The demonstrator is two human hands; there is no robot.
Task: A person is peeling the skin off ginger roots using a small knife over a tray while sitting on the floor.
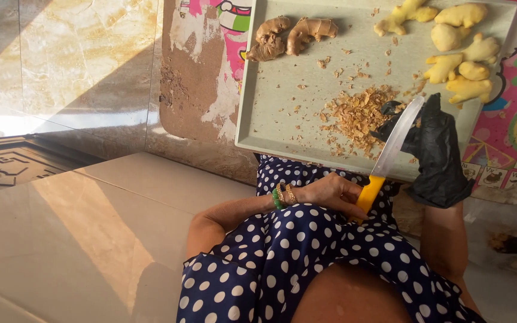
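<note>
Two hands at work over grey tray (270,119) resting on lap and floor mat. Left hand (330,194) closed around yellow knife (390,149) handle, blade pointing to 1 o'clock. Right hand (435,149), black-gloved, at 3 o'clock of blade, pinching small ginger piece (390,107) just beside edge. Risk: blade slipping toward gloved fingers. Peel scraps (360,113) near tray's 6 o'clock rim, could spill onto dress. Peeled ginger (459,54) at 2 o'clock, unpeeled ginger (291,36) at 12. Open room: tray's 9 o'clock side.
</note>
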